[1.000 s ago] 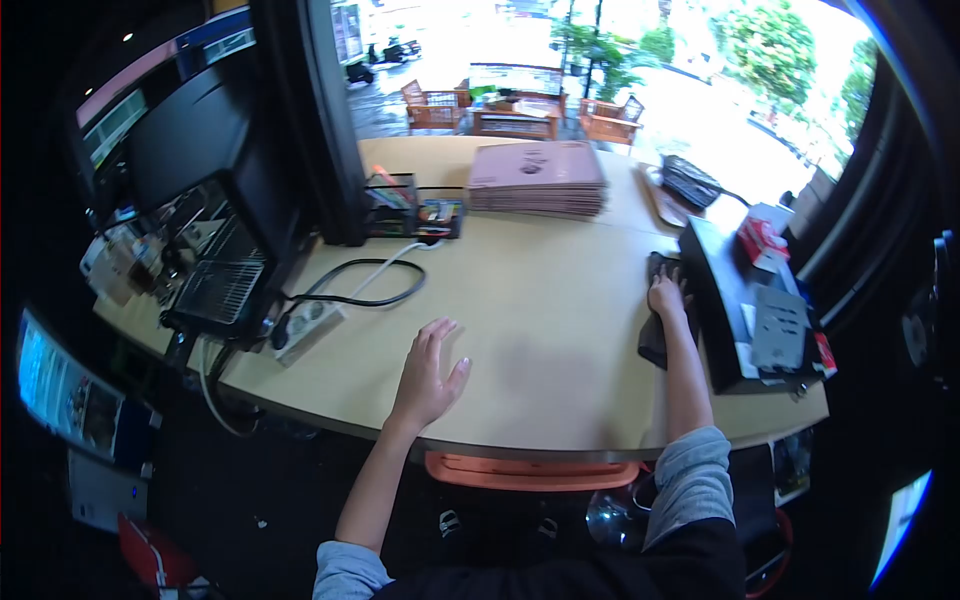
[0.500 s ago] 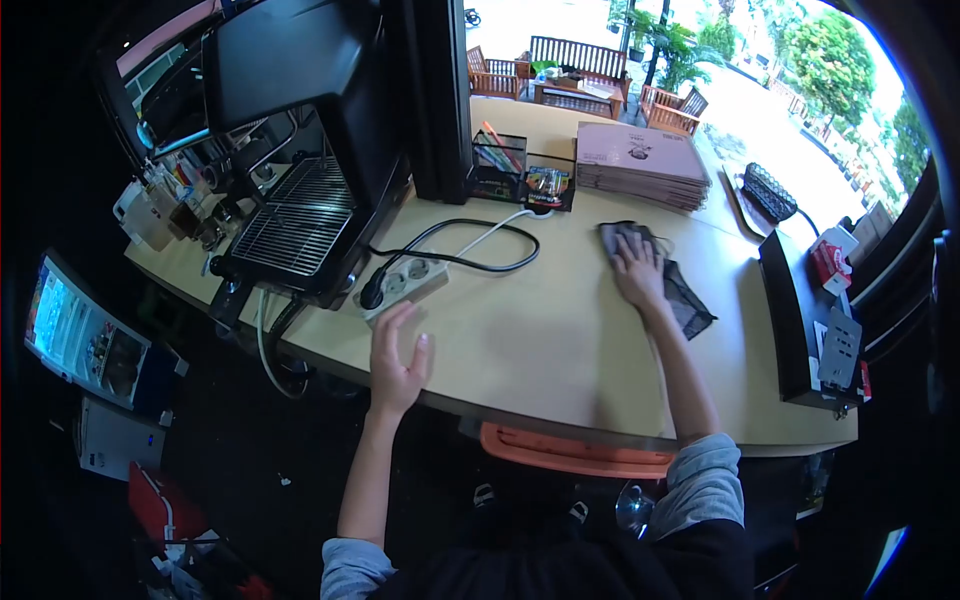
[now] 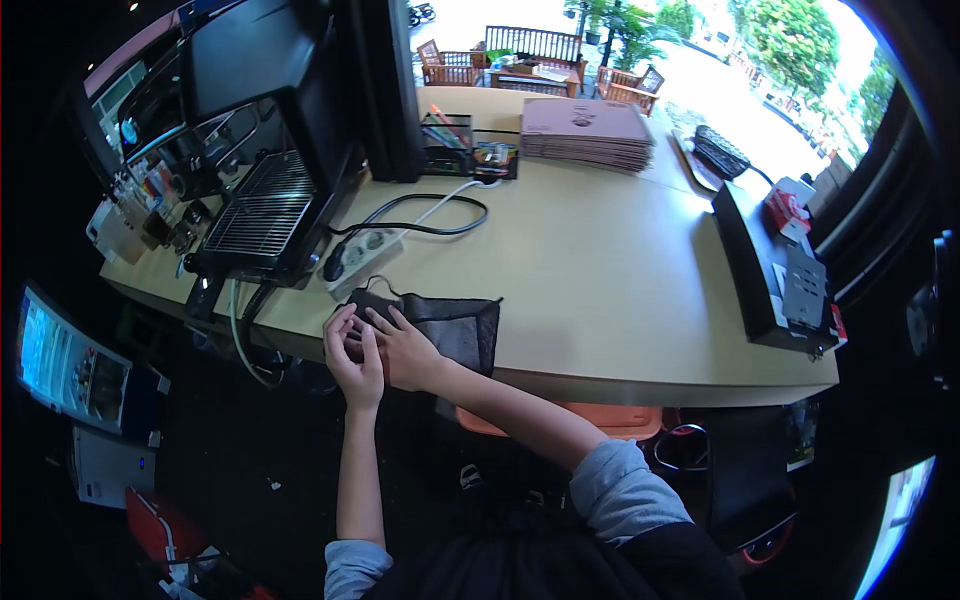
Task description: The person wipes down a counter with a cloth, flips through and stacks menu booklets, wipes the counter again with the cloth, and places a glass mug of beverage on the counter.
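A thin dark cloth, partly see-through, lies at the front edge of the pale table, and part of it hangs over. My right hand presses on its left part with the fingers spread out. Right beside it, my left hand is held up at the table edge, fingers apart and slightly curled, overlapping the right fingertips in view. I see nothing held in the left hand. Just beyond the cloth stands a white power strip with a black plug in it.
An espresso machine occupies the left side, and a black cable loops behind the strip. Pen holders and a stack of pinkish folders stand at the back. A black box lines the right edge. An orange bin sits below.
My right hand has swept the cloth from the right of the table to the front left edge, beside my left hand. The left hand stays near the edge. The view has shifted a little.
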The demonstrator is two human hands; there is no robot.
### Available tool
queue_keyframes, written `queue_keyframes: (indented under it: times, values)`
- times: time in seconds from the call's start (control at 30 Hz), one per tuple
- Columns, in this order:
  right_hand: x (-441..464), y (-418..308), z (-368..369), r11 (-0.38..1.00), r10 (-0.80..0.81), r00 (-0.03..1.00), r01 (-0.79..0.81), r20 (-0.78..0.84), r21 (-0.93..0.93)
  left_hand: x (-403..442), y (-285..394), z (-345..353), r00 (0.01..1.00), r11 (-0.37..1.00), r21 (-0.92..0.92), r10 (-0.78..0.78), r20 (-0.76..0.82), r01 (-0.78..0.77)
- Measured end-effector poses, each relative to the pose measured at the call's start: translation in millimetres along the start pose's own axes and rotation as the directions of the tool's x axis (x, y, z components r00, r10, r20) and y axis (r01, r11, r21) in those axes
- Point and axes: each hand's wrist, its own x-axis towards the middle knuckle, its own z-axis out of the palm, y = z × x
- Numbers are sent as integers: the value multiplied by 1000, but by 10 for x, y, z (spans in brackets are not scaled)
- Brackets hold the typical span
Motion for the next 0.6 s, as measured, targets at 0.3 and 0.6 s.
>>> queue_keyframes:
  times: [0.3,0.6]
  values:
    - [-2635,1309,-1221,758,651,758,-644,-46,106,-348,842,948,962,985,-168,83,260,-40]
    - [-4175,1325,-1438,2,938,40,-994,-343,-109,-638,1188,1217,907,967,-254,117,406,-11]
